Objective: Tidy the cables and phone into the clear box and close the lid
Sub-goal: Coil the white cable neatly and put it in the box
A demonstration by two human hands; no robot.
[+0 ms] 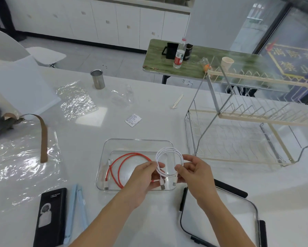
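Note:
A clear box (114,145) sits open on the white table in front of me, with a coiled red cable (120,163) lying inside it. Both hands hold a coiled white cable (169,154) just above the box's right side. My left hand (144,177) pinches the coil's left edge. My right hand (194,172) pinches its right edge, and the two plugs hang down between the hands. The box's clear lid (221,216) with black clasps lies flat at the lower right. A black phone (51,216) lies at the lower left.
A wire dish rack (247,125) stands to the right of the box. Light blue tongs (75,209) lie beside the phone. Crinkled plastic sheets (28,157), a brown strap (43,138), a metal cup (97,79) and a small white packet (133,119) lie further off.

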